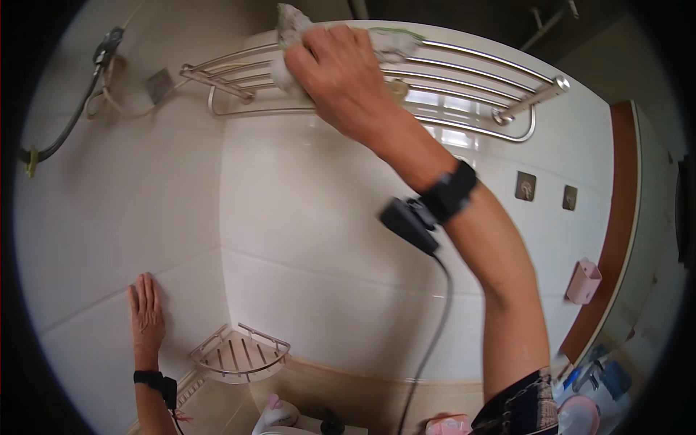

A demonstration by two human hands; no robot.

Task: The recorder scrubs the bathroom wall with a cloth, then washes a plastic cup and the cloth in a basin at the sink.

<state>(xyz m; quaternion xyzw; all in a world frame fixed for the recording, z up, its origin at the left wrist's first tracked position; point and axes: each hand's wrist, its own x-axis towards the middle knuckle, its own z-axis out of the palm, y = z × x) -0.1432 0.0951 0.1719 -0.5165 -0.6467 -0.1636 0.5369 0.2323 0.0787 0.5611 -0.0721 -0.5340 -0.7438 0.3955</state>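
Note:
High on the tiled wall, my right hand (341, 76) grips a pale cloth (395, 45) with a green edge. The cloth lies against the front bars of a metal towel rack (464, 85), and part of it is bunched under my fingers. My left hand (147, 310) rests flat on the left tiled wall, its fingers stretched upward and holding nothing. Below and right of that hand, a metal corner shelf (243, 355) with slats sits where the walls meet. A black strap with a small cabled device is on each wrist.
At upper left hang a black shower hose (69, 130) and loose pale cable. Two square wall hooks (525, 186) and a pink holder (583, 282) are on the right. Bottles (278, 415) stand low in the middle; a cluttered basin area (591, 391) is at lower right.

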